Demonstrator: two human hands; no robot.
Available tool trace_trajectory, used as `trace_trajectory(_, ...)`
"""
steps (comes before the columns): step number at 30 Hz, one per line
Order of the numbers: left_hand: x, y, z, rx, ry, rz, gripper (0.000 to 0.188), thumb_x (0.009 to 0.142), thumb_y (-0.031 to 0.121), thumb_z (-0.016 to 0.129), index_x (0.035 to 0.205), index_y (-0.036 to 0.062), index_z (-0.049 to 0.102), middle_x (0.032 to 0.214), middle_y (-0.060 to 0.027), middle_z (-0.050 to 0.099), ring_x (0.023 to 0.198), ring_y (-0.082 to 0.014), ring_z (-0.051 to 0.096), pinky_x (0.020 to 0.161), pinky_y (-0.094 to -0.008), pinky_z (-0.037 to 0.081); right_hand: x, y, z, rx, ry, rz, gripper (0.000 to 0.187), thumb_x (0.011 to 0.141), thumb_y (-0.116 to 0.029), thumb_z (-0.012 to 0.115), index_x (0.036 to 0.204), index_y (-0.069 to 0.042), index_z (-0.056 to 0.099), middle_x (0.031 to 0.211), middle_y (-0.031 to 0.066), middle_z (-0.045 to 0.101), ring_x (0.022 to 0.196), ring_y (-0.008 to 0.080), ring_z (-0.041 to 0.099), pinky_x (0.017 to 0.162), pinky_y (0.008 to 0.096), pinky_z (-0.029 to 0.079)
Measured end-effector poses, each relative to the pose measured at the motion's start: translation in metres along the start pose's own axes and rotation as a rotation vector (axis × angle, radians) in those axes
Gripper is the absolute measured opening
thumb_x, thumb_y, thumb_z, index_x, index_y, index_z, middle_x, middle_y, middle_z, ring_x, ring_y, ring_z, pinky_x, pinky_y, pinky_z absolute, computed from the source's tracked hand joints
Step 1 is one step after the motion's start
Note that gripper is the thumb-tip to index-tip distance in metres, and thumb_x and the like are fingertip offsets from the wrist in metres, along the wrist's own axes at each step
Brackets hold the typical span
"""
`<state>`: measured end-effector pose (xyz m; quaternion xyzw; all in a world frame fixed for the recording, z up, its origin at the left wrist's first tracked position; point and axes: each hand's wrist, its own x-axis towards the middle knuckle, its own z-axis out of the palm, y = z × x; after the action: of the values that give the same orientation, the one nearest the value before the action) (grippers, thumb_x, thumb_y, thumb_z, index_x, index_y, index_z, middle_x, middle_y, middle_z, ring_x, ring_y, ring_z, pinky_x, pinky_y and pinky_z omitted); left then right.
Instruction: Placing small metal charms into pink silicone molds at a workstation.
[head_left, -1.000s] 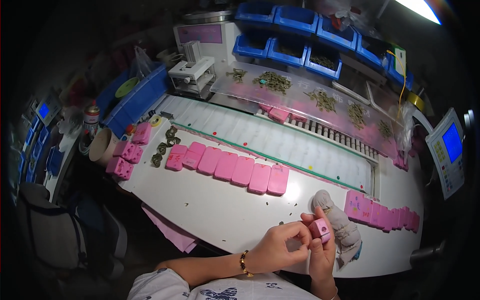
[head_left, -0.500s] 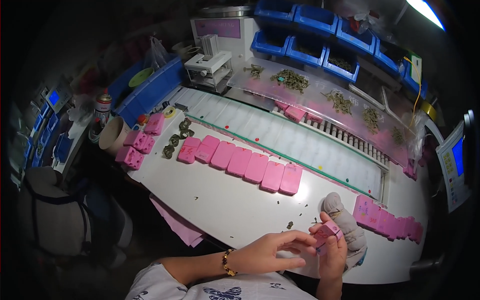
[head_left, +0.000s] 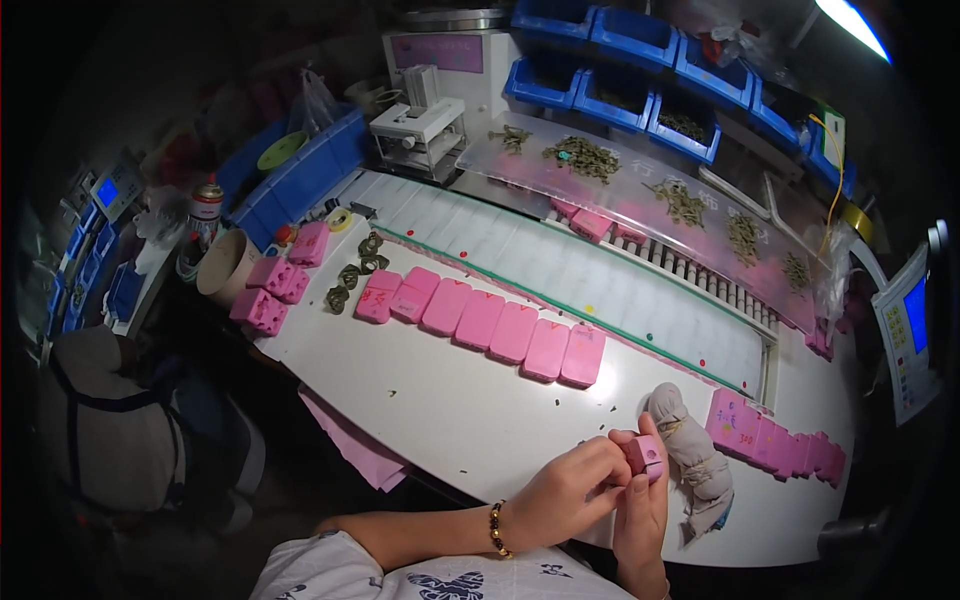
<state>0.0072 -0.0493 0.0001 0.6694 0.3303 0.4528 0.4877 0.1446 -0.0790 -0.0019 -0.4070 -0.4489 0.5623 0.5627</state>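
Note:
Near the table's front edge I hold a small pink block [head_left: 645, 452] with a round hole and a dark slit on one face. My right hand [head_left: 640, 525] is closed around it, thumb and fingers on its sides. My left hand [head_left: 570, 492], with a beaded bracelet on the wrist, has its fingers curled and pressed against the block's left side. Whatever the left fingertips may pinch there is hidden. Just right of my hands lies a grey cloth roll [head_left: 690, 455] tied into a bundle.
A row of pink blocks [head_left: 512, 334] crosses the white table [head_left: 440, 400]; more pink blocks [head_left: 765, 440] stand at the right. Behind runs a pale conveyor belt [head_left: 540, 270] with coloured dots. A clear shelf [head_left: 640, 190] bears greenish metal pieces. Blue bins [head_left: 615, 100] hang above it.
My left hand has come right and closed its spread fingers against the pink block. The block has turned in my right hand and shifted slightly up-left. The belt's dots have moved left.

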Motion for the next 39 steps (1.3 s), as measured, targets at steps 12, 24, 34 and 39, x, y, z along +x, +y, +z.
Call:
trace_trajectory(12,0.002,0.007,-0.008,-0.474,-0.074,-0.290,0.008,0.088,0.003,0.063,0.087,0.0024,0.056,0.085,-0.0001,0.058,0.078,-0.0066,0.054,0.074,-0.0252,0.047,0.004,0.001,-0.002,-0.068,0.022,-0.078,0.074,0.100,-0.044,0.051,0.146,0.009,0.029,0.126,0.0152,0.054,0.114,0.0195,0.054,0.099,0.0327,0.042)
trace_trajectory(24,0.014,0.011,-0.041,-1.444,-0.342,-0.631,0.044,0.104,0.028,0.047,0.138,-0.0005,0.048,0.066,0.0032,0.045,0.049,-0.0075,0.036,0.049,-0.0239,0.038,-0.002,-0.015,-0.036,0.378,-0.258,0.184,0.067,0.098,-0.045,0.053,0.134,0.012,0.045,0.121,0.0252,0.059,0.102,0.0277,0.064,0.067,0.0335,0.057)
trace_trajectory(34,0.014,0.014,-0.027,0.224,-0.050,-0.077,0.084,0.083,0.012,0.077,0.150,-0.0015,0.028,0.109,-0.0098,0.056,0.089,-0.0167,0.059,0.077,-0.0271,0.051,0.015,-0.006,-0.017,0.409,-0.026,0.117,0.064,0.101,-0.028,0.050,0.152,0.000,0.021,0.146,0.0177,0.041,0.129,0.0293,0.048,0.094,0.0394,0.052)
trace_trajectory(39,0.021,0.005,-0.028,0.242,-0.172,-0.018,0.077,0.074,0.006,0.079,0.143,0.0017,0.045,0.118,-0.0130,0.058,0.100,-0.0209,0.062,0.091,-0.0306,0.053,0.016,-0.005,-0.019,-0.174,-0.094,-0.104,0.062,0.081,0.000,0.072,0.136,0.000,0.043,0.123,0.0122,0.050,0.121,0.0248,0.050,0.098,0.0355,0.048)
